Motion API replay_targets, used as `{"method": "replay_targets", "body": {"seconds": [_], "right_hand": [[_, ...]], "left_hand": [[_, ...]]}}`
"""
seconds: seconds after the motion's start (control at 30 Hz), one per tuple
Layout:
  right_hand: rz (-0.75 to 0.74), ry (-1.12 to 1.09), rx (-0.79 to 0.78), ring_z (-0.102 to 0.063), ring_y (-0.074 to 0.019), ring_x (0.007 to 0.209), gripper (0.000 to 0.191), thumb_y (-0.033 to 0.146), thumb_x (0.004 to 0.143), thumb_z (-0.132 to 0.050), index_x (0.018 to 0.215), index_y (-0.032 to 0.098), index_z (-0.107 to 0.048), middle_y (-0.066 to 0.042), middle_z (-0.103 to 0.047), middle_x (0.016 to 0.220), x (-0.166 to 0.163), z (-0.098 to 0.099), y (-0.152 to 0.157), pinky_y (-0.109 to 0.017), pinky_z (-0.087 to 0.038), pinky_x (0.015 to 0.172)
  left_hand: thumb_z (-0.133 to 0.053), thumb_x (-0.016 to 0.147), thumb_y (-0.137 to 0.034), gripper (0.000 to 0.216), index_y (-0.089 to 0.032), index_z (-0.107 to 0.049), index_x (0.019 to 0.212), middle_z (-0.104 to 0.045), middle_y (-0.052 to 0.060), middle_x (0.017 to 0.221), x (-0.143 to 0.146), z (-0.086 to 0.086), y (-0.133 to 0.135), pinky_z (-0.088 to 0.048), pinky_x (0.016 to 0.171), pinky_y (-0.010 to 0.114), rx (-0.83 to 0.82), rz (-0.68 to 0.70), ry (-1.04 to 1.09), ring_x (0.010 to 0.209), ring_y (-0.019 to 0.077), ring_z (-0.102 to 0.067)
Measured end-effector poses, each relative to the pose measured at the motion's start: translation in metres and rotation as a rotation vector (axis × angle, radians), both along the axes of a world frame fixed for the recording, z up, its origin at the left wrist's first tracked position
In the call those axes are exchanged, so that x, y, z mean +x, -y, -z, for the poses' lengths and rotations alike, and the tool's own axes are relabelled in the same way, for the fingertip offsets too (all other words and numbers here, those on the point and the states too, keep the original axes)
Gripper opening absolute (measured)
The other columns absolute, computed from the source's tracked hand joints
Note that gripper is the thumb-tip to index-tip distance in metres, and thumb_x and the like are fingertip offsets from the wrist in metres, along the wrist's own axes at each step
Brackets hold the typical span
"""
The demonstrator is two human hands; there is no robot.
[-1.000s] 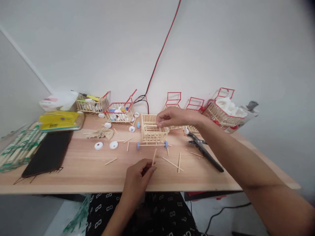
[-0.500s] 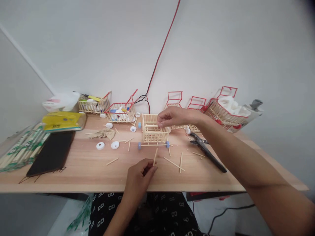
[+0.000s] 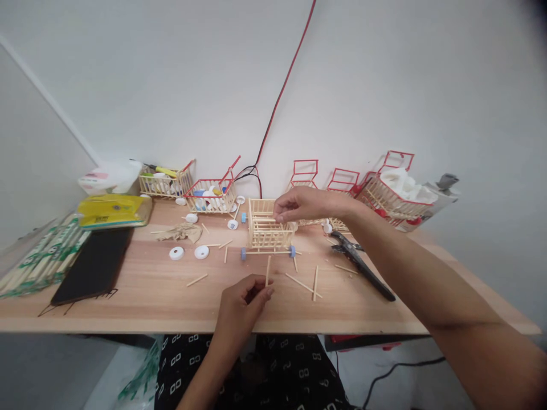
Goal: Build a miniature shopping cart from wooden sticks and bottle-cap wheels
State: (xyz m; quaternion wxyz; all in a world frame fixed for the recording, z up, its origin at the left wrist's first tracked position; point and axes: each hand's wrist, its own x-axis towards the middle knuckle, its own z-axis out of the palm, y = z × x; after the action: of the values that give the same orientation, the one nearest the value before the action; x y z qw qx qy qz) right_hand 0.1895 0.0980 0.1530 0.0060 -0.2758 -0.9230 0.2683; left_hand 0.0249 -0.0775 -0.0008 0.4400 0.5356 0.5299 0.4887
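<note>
My left hand [image 3: 243,302], low over the table's front, is closed in a pinch on a short wooden stick [image 3: 268,270] that stands nearly upright. Farther back, my right hand [image 3: 297,204] is closed, its fingertips at the top of a small wooden-stick cart [image 3: 270,242]. They pinch a thin stick [image 3: 265,219] lying across the cart's open top; its right end is hidden by the fingers. The cart has blue wheels [image 3: 243,254] and stands on the table, partly covered by my right hand.
Several loose sticks [image 3: 315,283] and white round wheels [image 3: 176,253] lie around the cart. Black-handled pliers [image 3: 367,270] rest at right. Red-trimmed carts [image 3: 209,198] line the wall. At left are a black phone-like slab [image 3: 92,267], a yellow packet [image 3: 113,210] and bagged sticks [image 3: 40,256].
The stick in my left hand has tilted slightly to the left and is now more upright. My right hand stays at the cart's top. The whole view has shifted a little.
</note>
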Motion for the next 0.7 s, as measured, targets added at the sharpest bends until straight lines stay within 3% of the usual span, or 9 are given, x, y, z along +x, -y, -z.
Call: {"method": "replay_targets", "body": {"seconds": [0.07, 0.27, 0.37, 0.53, 0.6, 0.7], "right_hand": [[-0.001, 0.0, 0.0, -0.048, -0.0097, 0.065, 0.026, 0.038, 0.082, -0.057, 0.084, 0.014, -0.067, 0.001, -0.058, 0.071, 0.0, 0.0, 0.0, -0.022, -0.033, 0.06], [-0.018, -0.009, -0.005, -0.05, -0.0104, 0.068, 0.026, 0.039, 0.083, -0.058, 0.086, 0.014, -0.067, 0.0, -0.059, 0.073, 0.003, 0.0, -0.002, -0.022, -0.035, 0.061], [-0.014, -0.021, 0.0, -0.05, -0.0104, 0.067, 0.025, 0.038, 0.084, -0.057, 0.086, 0.015, -0.066, 0.0, -0.06, 0.073, 0.003, -0.004, 0.001, -0.022, -0.035, 0.061], [0.083, -0.106, 0.204, -0.05, -0.0109, 0.066, 0.018, 0.03, 0.086, -0.053, 0.08, 0.016, -0.063, 0.0, -0.06, 0.071, 0.008, -0.012, 0.03, -0.023, -0.033, 0.061], [0.14, -0.167, 0.274, -0.05, -0.011, 0.065, 0.016, 0.028, 0.087, -0.053, 0.079, 0.017, -0.062, 0.0, -0.06, 0.071, 0.014, -0.009, 0.047, -0.024, -0.033, 0.061], [0.18, -0.217, 0.256, -0.052, -0.0116, 0.065, 0.016, 0.029, 0.089, -0.053, 0.081, 0.019, -0.063, 0.0, -0.062, 0.073, 0.023, 0.004, 0.069, -0.024, -0.034, 0.061]], "left_hand": [[-0.063, 0.079, -0.036, 0.024, -0.016, -0.07, 0.09, -0.064, -0.001, 0.064, -0.009, -0.011, -0.002, -0.039, 0.045, 0.02, -0.022, 0.003, 0.099, 0.049, 0.01, -0.051], [-0.069, 0.079, -0.028, 0.012, -0.017, -0.071, 0.075, -0.067, 0.0, 0.069, -0.05, -0.066, -0.028, -0.046, 0.06, 0.019, 0.252, -0.195, 0.063, 0.06, 0.0088, -0.055], [-0.071, 0.078, -0.031, 0.015, -0.016, -0.07, 0.074, -0.067, -0.001, 0.071, -0.059, -0.083, -0.047, -0.046, 0.066, 0.019, 0.343, -0.261, 0.16, 0.064, 0.0085, -0.058], [-0.074, 0.075, -0.033, 0.02, -0.014, -0.07, 0.077, -0.064, 0.0, 0.066, -0.054, -0.092, -0.058, -0.046, 0.062, 0.02, 0.312, -0.195, 0.321, 0.058, 0.0076, -0.054], [-0.073, 0.075, -0.035, 0.022, -0.013, -0.07, 0.078, -0.063, 0.0, 0.065, -0.051, -0.089, -0.053, -0.044, 0.058, 0.019, 0.251, -0.174, 0.331, 0.057, 0.0076, -0.054], [-0.072, 0.077, -0.034, 0.022, -0.014, -0.07, 0.085, -0.063, -0.001, 0.065, -0.048, -0.078, -0.045, -0.043, 0.054, 0.019, 0.178, -0.142, 0.297, 0.055, 0.0076, -0.055]]}}
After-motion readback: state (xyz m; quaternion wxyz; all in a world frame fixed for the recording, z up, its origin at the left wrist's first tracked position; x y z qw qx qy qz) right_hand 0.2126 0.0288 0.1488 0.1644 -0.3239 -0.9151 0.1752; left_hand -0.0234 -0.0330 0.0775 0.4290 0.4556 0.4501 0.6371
